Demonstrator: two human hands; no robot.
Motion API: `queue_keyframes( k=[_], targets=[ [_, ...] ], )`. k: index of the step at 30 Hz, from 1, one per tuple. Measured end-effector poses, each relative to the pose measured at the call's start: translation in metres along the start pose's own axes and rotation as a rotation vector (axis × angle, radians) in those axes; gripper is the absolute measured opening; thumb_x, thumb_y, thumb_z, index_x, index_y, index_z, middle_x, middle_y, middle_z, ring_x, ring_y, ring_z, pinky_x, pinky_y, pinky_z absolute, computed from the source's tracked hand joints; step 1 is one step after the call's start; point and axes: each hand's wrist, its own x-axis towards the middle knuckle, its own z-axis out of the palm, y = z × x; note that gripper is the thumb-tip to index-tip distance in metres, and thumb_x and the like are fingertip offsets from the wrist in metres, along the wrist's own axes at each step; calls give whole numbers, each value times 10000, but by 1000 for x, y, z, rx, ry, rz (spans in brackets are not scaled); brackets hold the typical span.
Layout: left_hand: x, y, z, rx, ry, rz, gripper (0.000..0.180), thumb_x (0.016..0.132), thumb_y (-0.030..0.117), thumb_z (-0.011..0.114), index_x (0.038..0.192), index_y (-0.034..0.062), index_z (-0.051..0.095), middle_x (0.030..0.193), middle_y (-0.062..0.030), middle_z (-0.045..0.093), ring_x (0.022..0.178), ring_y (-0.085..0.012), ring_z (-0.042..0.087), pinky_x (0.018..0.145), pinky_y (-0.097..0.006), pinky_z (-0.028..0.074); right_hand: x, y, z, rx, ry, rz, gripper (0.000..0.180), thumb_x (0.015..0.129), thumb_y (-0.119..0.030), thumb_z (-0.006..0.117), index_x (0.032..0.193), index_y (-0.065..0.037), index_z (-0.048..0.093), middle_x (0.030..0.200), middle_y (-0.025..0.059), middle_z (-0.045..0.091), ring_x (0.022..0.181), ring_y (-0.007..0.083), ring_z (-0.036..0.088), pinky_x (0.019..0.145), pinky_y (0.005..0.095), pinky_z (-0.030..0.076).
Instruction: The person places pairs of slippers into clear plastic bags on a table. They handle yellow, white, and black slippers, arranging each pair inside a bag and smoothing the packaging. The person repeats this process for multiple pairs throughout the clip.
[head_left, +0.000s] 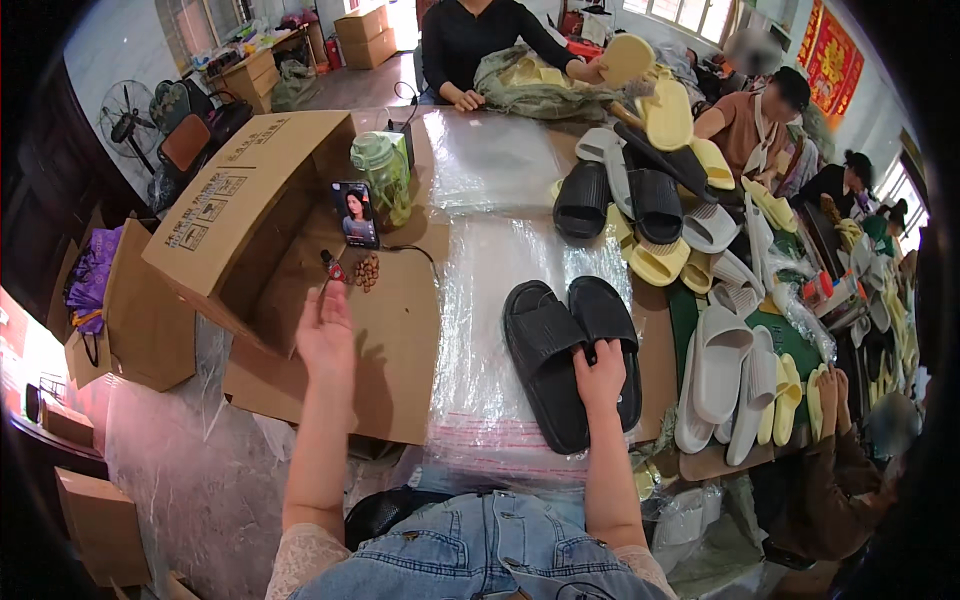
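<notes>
My left hand (327, 325) is over the cardboard sheet, palm turned up, with a small red-and-black tool (334, 267) at its fingertips; its exact kind is too small to tell. Right beside the tool lies a little heap of reddish-brown nuts or beads (366, 272). My right hand (602, 378) grips a pair of black slippers (548, 370) where they meet, its fingers at the right slipper's strap. The pair lies side by side, toes away from me, on a stack of clear plastic bags (480, 330).
At the left stands an open carton (235, 190). A lit phone (356, 215) leans near a green-tinted bottle (381, 175). Black, yellow and grey slippers (720, 360) crowd the right side. Across the table a person (490, 45) holds a yellow slipper (628, 60); other people sit at the right.
</notes>
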Motion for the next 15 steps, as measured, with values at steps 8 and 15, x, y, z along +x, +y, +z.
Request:
queue_keyframes(
  k=[8, 15],
  targets=[
    [-113, -138, 2, 1425, -1201, 243, 322, 994, 194, 632, 1261, 18, 600, 1240, -132, 637, 1177, -288, 626, 1006, -405, 509, -3, 7, 3, -98, -23, -56, 282, 870, -267, 734, 880, -2, 640, 996, 201, 560, 962, 425, 596, 801, 526, 505],
    [-137, -150, -14, 1767, -1444, 425, 896, 890, 384, 748, 1570, 27, 287, 1607, -304, 229, 1449, -499, 323, 1180, -501, 350, 7, 11, 8, -240, -97, -113, 361, 854, -339, 746, 801, 2, 644, 933, 212, 606, 884, 427, 633, 734, 506, 531]
  ],
)
